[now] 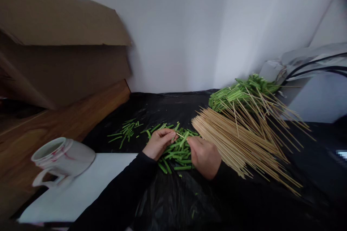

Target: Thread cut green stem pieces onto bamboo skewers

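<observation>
My left hand (160, 142) is closed in a pinch above a loose pile of cut green stalk pieces (179, 157), which look like long bean or garlic scape. A green stalk piece (176, 127) stands up from its fingertips. Facing it, my right hand (206, 155) is closed, its fingertips at one end of a thin bamboo skewer (180, 135) that spans the gap between both hands. Another green piece slants across the skewer beside the right fingertips; whether it is pierced I cannot tell. The rest of the skewer is hidden by the right hand.
Many bamboo skewers (244, 140) lie right of my hands. Behind them are stacked green stalks (233, 95) with skewers sticking out. More cut pieces (126, 131) lie left on black plastic sheeting (168, 106). A mug (73, 155) lies tilted on a white sheet (89, 184), near a cardboard box (81, 65).
</observation>
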The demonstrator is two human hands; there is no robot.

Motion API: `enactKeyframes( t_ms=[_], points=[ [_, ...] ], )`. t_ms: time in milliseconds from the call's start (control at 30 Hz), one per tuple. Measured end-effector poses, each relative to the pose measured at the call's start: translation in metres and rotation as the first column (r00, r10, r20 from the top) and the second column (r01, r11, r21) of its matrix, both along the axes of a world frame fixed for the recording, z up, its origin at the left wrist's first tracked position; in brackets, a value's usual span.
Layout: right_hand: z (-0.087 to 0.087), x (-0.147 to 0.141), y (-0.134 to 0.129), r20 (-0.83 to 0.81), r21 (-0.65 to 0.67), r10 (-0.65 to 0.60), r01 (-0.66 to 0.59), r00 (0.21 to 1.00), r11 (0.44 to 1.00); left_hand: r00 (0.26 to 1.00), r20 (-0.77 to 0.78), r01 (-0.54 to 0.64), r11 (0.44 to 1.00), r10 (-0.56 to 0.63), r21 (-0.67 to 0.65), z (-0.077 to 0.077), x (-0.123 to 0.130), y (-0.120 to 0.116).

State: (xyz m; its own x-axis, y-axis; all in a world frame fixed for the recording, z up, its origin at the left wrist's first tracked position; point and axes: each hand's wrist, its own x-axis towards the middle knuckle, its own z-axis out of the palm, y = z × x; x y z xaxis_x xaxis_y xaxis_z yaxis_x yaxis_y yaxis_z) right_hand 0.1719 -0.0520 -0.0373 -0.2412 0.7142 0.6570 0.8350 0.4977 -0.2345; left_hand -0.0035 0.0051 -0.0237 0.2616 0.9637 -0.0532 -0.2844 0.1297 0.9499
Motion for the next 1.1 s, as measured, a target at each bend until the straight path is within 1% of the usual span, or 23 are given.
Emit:
enactKeyframes(
  t_ms=[200, 367, 500, 667, 800, 933, 1100],
  points=[
    [0.001, -0.001, 0.000, -0.013, -0.006, 0.010, -0.010, 1.000, 1.000, 0.999, 0.026, 0.020, 1.000, -0.019, -0.016, -0.001, 0.000, 0.000],
    [0.001, -0.001, 0.000, 0.020, 0.018, -0.007, 0.007, 1.000, 1.000, 0.999, 0.031, 0.011, 0.999, -0.010, -0.033, -0.003, -0.001, 0.001],
    [0.000, -0.001, 0.000, 0.022, 0.004, -0.009, 0.009, 1.000, 1.000, 1.000, 0.026, 0.006, 0.999, -0.005, -0.031, -0.003, -0.001, 0.001],
    [0.001, -0.004, 0.000, 0.038, 0.002, 0.010, -0.010, 0.999, 1.000, 0.996, -0.081, 0.043, 0.999, -0.041, 0.014, -0.004, 0.006, -0.005],
    [0.005, -0.005, 0.002, 0.049, 0.015, -0.003, 0.002, 0.999, 1.000, 0.998, -0.050, 0.030, 1.000, -0.030, -0.001, -0.005, 0.011, -0.006],
    [0.005, -0.005, 0.002, 0.068, 0.050, -0.004, 0.000, 0.998, 0.999, 0.996, -0.093, 0.020, 0.999, -0.016, 0.038, -0.006, 0.009, -0.003],
    [0.001, -0.003, 0.003, 0.099, 0.104, -0.006, -0.005, 0.995, 0.995, 0.983, -0.170, 0.092, 0.991, -0.075, 0.096, -0.004, 0.003, -0.002]
  ],
)
